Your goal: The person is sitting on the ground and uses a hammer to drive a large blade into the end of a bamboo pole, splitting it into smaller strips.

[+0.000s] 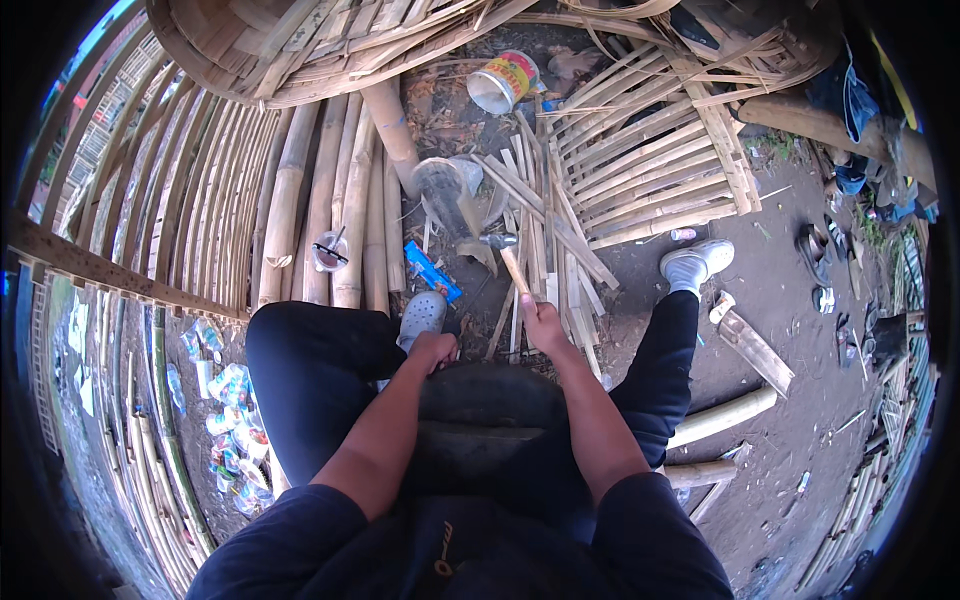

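Note:
My right hand (543, 327) is closed round the wooden handle of a hammer (514, 270). The hammer's metal head lies at the far end of the handle, beside a thick upright bamboo or wood piece (445, 195). Loose bamboo strips (540, 215) lie in a pile just beyond and to the right of it. Close to my left shoe (423, 315), my left hand (437, 350) has its fingers curled in; its palm is hidden, so I cannot see whether it holds anything. Between my legs is a dark rounded object (485, 395), perhaps a tyre.
Thick bamboo poles (320, 200) lie at left, bearing a plastic cup (330, 250). A blue packet (432, 272) lies beside them. Slatted bamboo panel (650, 165) and bucket (502, 82) are ahead; a woven bamboo piece (330, 50) overhangs. Litter (235, 430) lies at left, sandals (815, 250) at right.

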`<action>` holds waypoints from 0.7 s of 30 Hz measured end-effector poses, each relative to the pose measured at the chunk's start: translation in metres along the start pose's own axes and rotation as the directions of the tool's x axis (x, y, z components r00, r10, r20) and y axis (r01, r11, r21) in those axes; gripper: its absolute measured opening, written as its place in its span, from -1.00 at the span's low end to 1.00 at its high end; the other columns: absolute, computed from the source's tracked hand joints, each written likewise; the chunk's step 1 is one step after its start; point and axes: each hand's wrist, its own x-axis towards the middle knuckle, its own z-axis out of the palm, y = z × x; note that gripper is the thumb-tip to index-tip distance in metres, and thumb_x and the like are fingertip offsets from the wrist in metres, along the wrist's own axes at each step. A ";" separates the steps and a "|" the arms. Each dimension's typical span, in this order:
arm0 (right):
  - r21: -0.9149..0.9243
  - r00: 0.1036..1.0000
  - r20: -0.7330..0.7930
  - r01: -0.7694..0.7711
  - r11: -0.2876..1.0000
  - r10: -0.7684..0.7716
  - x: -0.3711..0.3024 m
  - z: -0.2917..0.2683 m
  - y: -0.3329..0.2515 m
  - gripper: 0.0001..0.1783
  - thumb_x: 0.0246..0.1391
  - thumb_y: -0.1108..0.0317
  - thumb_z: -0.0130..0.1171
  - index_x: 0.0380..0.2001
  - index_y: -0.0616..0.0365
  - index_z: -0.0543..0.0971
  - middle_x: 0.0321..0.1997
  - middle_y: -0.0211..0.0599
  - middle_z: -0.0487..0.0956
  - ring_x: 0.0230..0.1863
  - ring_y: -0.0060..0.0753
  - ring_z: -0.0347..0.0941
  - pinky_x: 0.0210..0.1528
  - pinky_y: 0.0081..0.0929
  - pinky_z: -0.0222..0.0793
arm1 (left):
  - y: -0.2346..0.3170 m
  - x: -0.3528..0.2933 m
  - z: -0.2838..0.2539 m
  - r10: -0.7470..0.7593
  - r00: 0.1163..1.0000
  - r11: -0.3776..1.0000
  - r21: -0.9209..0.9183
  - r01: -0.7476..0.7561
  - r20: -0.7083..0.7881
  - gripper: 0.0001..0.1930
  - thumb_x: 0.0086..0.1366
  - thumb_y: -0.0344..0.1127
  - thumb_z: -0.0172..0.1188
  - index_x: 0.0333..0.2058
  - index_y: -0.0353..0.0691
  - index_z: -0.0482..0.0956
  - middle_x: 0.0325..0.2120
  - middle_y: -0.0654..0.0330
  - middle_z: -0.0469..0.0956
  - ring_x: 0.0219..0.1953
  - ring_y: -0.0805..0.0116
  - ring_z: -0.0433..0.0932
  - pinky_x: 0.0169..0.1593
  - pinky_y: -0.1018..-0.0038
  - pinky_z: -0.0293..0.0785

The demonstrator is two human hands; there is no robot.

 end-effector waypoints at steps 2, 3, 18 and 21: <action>-0.534 0.911 0.060 -0.317 0.784 0.409 0.005 0.003 0.026 -0.29 0.16 -0.21 -0.07 -0.28 0.38 0.58 -0.28 0.09 0.60 -0.19 -0.05 0.56 -0.12 -0.17 0.40 | -0.009 0.015 -0.008 -0.003 0.998 0.977 -0.211 0.016 0.065 -0.89 -0.11 -0.44 0.07 -0.71 -0.33 0.50 -0.79 0.12 0.40 -0.78 0.29 0.35 -0.65 0.35 0.26; -0.628 0.908 0.171 -0.200 0.752 0.384 0.001 -0.002 0.033 -0.25 0.14 -0.24 -0.08 -0.22 0.40 0.56 -0.19 0.17 0.56 -0.09 0.02 0.50 -0.03 -0.16 0.36 | -0.011 0.021 -0.018 0.003 0.996 0.948 -0.317 0.024 0.086 -0.89 -0.10 -0.43 0.08 -0.70 -0.32 0.50 -0.79 0.13 0.39 -0.78 0.29 0.34 -0.65 0.34 0.27; 0.062 0.960 -0.205 -0.179 0.982 0.188 0.005 -0.067 -0.062 -0.56 0.17 0.07 0.06 -0.36 0.35 0.52 -0.58 -0.07 0.49 -0.51 -0.19 0.43 -0.36 -0.27 0.31 | 0.025 0.008 -0.039 0.145 0.989 0.979 -0.144 -0.143 0.003 -0.80 -0.08 -0.33 0.28 -0.67 -0.33 0.51 -0.71 0.15 0.48 -0.71 0.36 0.44 -0.58 0.41 0.31; 0.037 0.969 -0.182 -0.162 0.986 0.166 -0.001 -0.069 -0.048 -0.64 0.13 0.17 0.10 -0.43 0.34 0.51 -0.59 -0.11 0.48 -0.56 -0.25 0.40 -0.42 -0.27 0.29 | 0.033 -0.003 -0.033 0.180 0.984 0.984 0.002 -0.180 0.003 -0.74 -0.11 -0.24 0.32 -0.68 -0.32 0.51 -0.72 0.16 0.48 -0.69 0.36 0.45 -0.53 0.40 0.36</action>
